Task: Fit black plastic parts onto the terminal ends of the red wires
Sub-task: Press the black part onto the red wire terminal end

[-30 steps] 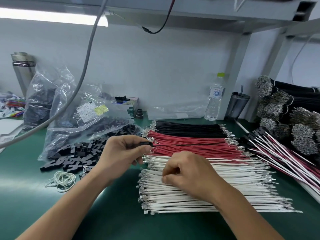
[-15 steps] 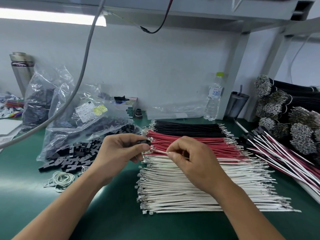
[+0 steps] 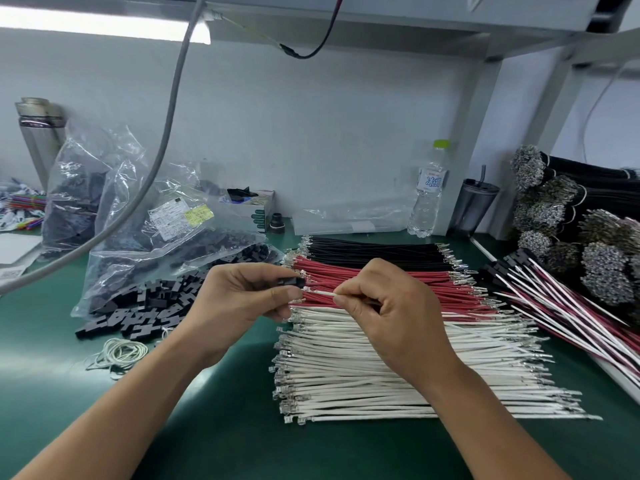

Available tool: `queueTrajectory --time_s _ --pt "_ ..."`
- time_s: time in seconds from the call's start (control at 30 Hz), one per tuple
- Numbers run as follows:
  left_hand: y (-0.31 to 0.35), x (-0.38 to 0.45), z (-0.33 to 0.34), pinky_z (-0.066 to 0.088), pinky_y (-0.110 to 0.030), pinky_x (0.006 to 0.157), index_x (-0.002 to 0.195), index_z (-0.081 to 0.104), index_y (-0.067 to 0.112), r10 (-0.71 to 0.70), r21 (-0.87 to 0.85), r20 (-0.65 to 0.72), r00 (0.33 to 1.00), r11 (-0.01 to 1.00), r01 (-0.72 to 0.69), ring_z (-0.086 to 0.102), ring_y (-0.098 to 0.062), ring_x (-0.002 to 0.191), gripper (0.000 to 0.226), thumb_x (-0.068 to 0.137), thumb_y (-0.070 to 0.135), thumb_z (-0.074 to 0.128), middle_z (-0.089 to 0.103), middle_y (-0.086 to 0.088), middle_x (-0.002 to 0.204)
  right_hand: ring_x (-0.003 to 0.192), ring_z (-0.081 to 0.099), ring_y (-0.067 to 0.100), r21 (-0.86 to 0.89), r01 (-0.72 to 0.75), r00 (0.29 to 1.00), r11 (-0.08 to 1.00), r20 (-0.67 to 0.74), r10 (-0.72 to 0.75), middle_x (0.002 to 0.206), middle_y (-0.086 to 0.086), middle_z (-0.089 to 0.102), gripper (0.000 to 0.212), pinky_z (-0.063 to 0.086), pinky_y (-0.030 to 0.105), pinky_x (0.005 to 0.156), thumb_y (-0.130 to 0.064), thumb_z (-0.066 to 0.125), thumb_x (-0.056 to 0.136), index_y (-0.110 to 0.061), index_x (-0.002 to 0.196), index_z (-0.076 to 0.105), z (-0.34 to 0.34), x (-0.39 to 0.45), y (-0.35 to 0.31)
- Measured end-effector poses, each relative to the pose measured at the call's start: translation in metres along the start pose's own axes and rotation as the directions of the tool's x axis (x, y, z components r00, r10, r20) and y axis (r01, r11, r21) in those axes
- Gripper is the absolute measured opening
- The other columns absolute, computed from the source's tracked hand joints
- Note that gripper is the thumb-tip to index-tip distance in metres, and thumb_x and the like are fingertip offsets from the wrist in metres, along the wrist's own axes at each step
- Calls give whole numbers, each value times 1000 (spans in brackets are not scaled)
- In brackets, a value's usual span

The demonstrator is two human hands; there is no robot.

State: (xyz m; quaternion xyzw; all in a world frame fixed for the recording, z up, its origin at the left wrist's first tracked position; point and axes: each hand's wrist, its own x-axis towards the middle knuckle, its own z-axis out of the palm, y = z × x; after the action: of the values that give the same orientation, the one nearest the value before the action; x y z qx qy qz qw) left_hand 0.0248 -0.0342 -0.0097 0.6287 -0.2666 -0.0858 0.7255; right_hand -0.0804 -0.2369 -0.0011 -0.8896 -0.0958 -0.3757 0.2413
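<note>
- A green worktop [image 3: 214,427] carried red wires [image 3: 398,289] at 12 o'clock.
- Left hand [image 3: 239,303] pinched a small, rigid-looking black plastic part [image 3: 291,282].
- Right hand [image 3: 391,317] pinched a thin, likely floppy white wire [image 3: 320,292] just behind its terminal.

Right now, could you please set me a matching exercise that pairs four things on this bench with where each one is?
Things:
1. black wires
2. white wires
3. water bottle
4. small black part

Places:
A. pinched in the left hand
B. standing at the back wall, beside a dark cup
C. farthest row of the flat wire stack, behind the red wires
D. nearest rows of the stack, in front of the red wires

Pairs: 1-C, 2-D, 3-B, 4-A
</note>
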Motion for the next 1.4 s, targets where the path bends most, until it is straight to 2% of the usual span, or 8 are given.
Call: queueTrajectory --time_s 0.1,0.3,0.5,0.6,0.9,1.07,1.23,1.4 --pt "1 0 1 60 -25 61 91 84 12 0 10 19 1000 1000 0 69 -21 58 32 60 21 88 76 -23 79 66 56 4 -77 15 1000 997 -9 -16 79 -17 57 5 46 22 53 -30 76 89 -29 84 75 2 0 -3" --pt "1 2 -1 59 -23 59 89 84 11 -6 -2 -13 1000 1000 6 68 -19 56 28 62 18 87 76 -22 77 73 62 11 133 -36 999 990 -13 38 76 -16 60 7 50 26 60 -24 80 85 -26 81 74 -3 1 -2" --pt "2 -1 0 59 -26 59 91 83 9 -21 12 12 1000 1000 21 67 -21 57 27 65 13 85 75 -25 78 71 60 8 44 -80 996 996 -46 82 76 -17 59 10 46 21 58 -27 80 84 -28 79 72 5 2 -5" --pt "5 0 -1 59 -24 58 89 83 10 -19 33 -1 1000 999 19 67 -19 56 23 67 9 83 75 -26 78 73 61 9 121 -90 995 989 -34 95 76 -16 60 9 46 20 60 -26 79 85 -28 79 72 2 2 -2" --pt "10 -2 0 58 -22 57 88 83 10 -34 51 -8 999 998 34 65 -19 54 25 63 10 83 74 -21 72 74 61 11 161 -119 992 980 -27 125 77 -14 62 10 51 32 61 -25 79 85 -27 79 72 3 2 -2" --pt "12 -3 -1 58 -22 57 88 83 9 -38 50 -10 999 998 39 65 -19 55 24 64 10 83 75 -20 74 75 62 11 190 -119 992 975 -12 123 77 -14 62 10 52 32 62 -24 79 85 -28 79 72 1 2 -4" --pt "10 -3 0 56 -22 57 90 83 9 -41 97 32 999 995 37 65 -19 54 27 63 11 85 74 -19 70 71 59 6 62 -92 994 994 -48 95 76 -17 58 10 46 19 59 -25 80 84 -27 78 72 6 2 -6" --pt "8 -7 2 58 -23 59 89 84 9 -59 154 105 993 987 42 64 -17 55 28 63 16 86 76 -19 75 67 54 5 -22 -8 1000 1000 -14 7 78 -15 55 8 47 28 57 -24 75 87 -23 81 70 15 0 -12"
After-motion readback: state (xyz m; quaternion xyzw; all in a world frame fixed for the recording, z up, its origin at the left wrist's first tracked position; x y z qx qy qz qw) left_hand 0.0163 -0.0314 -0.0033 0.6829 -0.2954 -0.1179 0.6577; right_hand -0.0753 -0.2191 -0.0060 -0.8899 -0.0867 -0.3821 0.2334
